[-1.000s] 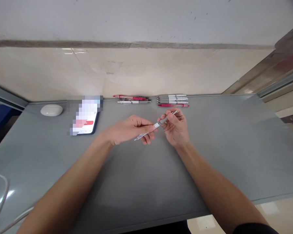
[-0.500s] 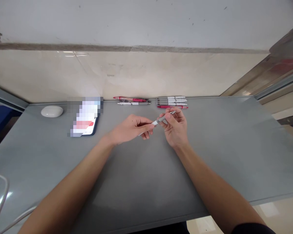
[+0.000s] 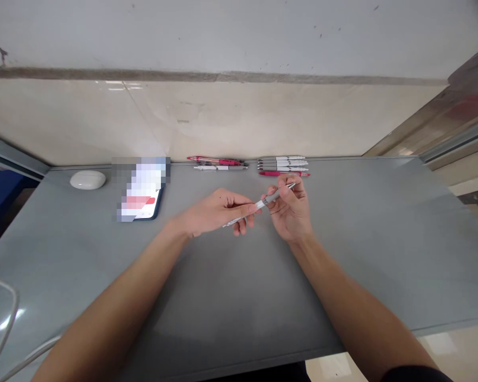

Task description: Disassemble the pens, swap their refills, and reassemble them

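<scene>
A white and grey pen (image 3: 260, 204) is held slantwise above the middle of the grey table. My left hand (image 3: 223, 212) pinches its white barrel, while my right hand (image 3: 292, 209) grips the grey section near the metal tip, which points up and right. Behind my right hand lies a stack of white and grey pens (image 3: 282, 163) with a red pen (image 3: 284, 174) in front of it. Further left, red pens (image 3: 219, 161) and a white and grey pen (image 3: 221, 168) lie side by side along the back edge.
On the left of the grey table (image 3: 382, 239) are a white rounded case (image 3: 87, 180) and a phone (image 3: 145, 209) with a lit, partly pixelated screen. A white cable (image 3: 14, 313) curves at the lower left. The wall (image 3: 263, 116) rises behind the table.
The held pen now shows more of its white barrel at both sides of my left fingertips. Both hands appear slightly further right, as does the whole scene.
</scene>
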`<action>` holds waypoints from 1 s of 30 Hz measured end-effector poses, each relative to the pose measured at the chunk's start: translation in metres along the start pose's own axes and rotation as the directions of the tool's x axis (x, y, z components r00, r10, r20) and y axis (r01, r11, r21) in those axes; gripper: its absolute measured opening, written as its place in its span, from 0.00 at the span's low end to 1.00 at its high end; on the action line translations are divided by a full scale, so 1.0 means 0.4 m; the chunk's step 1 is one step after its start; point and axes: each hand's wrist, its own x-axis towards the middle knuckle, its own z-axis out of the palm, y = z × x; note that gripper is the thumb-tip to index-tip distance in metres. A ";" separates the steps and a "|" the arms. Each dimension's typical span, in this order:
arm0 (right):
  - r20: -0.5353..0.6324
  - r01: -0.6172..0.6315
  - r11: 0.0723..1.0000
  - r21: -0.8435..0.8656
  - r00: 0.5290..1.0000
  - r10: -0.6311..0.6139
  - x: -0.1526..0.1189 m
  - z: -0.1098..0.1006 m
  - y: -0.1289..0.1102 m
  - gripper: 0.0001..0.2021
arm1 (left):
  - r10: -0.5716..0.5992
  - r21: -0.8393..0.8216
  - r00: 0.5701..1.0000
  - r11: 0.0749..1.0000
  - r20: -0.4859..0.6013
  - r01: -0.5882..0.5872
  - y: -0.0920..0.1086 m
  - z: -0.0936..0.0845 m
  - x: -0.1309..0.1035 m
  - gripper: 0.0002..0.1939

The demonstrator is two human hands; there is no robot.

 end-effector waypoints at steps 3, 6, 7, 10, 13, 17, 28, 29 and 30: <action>-0.061 0.034 0.999 -0.014 0.998 -0.035 0.000 0.006 0.003 0.11 | 0.065 0.093 0.995 0.994 -0.070 -0.058 -0.004 0.004 0.005 0.21; -0.124 0.065 0.997 -0.036 0.990 -0.069 -0.001 0.013 0.006 0.11 | 0.121 0.173 0.981 0.980 -0.153 -0.093 -0.009 0.011 0.011 0.20; -0.142 0.070 0.996 -0.045 0.987 -0.076 -0.001 0.014 0.007 0.11 | 0.132 0.195 0.975 0.976 -0.180 -0.096 -0.011 0.014 0.012 0.20; -0.156 0.062 0.996 -0.070 0.985 -0.073 0.001 0.013 0.006 0.10 | 0.128 0.202 0.970 0.976 -0.206 -0.086 -0.013 0.018 0.016 0.20; -0.102 0.032 0.997 -0.068 0.994 -0.039 0.003 0.006 0.003 0.09 | 0.091 0.106 0.989 0.991 -0.119 -0.079 -0.012 0.013 0.012 0.20; -0.017 0.001 0.998 -0.056 1.000 -0.002 0.001 -0.004 -0.002 0.10 | 0.045 -0.033 0.999 0.998 0.001 -0.045 -0.005 0.001 0.000 0.20; -0.138 0.034 0.998 -0.047 0.990 -0.040 0.001 0.000 0.007 0.08 | 0.134 0.145 0.979 0.983 -0.151 -0.112 -0.012 0.012 0.011 0.19; -0.164 0.041 0.997 -0.059 0.985 -0.050 0.001 0.003 0.008 0.08 | 0.162 0.191 0.969 0.973 -0.188 -0.126 -0.016 0.015 0.014 0.19; -0.188 0.047 0.996 -0.073 0.980 -0.059 0.000 0.005 0.008 0.08 | 0.187 0.232 0.957 0.963 -0.223 -0.135 -0.019 0.018 0.016 0.18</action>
